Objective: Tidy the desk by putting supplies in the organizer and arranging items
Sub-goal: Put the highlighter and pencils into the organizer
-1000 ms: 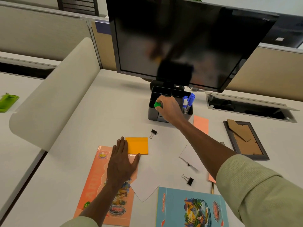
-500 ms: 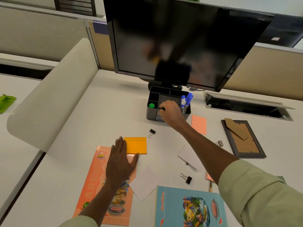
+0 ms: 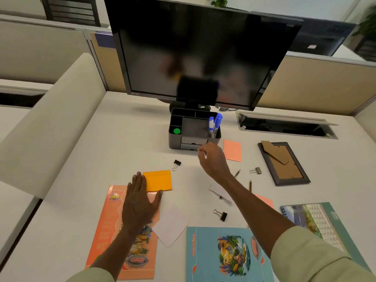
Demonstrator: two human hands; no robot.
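Desk (image 3: pixel 126 143): organizer (image 3: pixel 194 129) sitting near the back edge, green-capped item (image 3: pixel 176 131) standing in its front-left compartment. Left hand (image 3: pixel 140 202) lying flat, fingers spread, on orange booklet (image 3: pixel 105 231). Right hand (image 3: pixel 212 157) hovering empty before the organizer, fingers loosely curled.

- A white worktop (image 3: pixel 126 139) fills the middle of the view, evenly lit with soft shadows.
- A large dark monitor (image 3: pixel 199 53) stands at its far edge, the screen off.
- Beige cubicle partitions (image 3: pixel 313 86) run behind the monitor, to its left and right.
- A curved cream divider panel (image 3: pixel 50 127) closes off the left side, with another white desk (image 3: pixel 12 119) beyond it.
- A rectangular cable slot (image 3: pixel 284 126) with a raised lid is cut into the worktop on the right.
- Green plant leaves (image 3: pixel 218 1) show above the monitor.
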